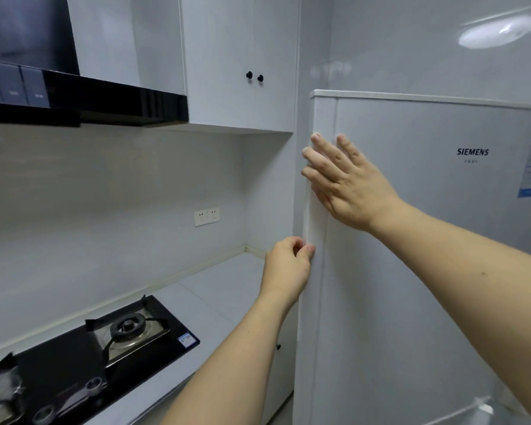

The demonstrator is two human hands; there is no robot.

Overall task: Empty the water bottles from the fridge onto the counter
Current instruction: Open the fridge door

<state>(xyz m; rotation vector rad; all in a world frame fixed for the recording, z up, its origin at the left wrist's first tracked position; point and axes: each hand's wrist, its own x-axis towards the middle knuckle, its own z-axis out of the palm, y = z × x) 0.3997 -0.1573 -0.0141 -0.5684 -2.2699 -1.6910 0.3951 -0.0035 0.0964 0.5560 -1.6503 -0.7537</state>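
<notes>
Fridge (411,240) door shut; left hand (285,265) grip curls on its edge, right hand (347,179) flat above it, fingers apart; no bottles out, desk (227,289) beside awaits.

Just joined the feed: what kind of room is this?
Most likely a home kitchen: a gas hob set in the counter, a range hood above, and a white fridge, door shut, beside them.

fridge (411,240): white, door seemingly shut | counter (227,289): pale, beside
</notes>
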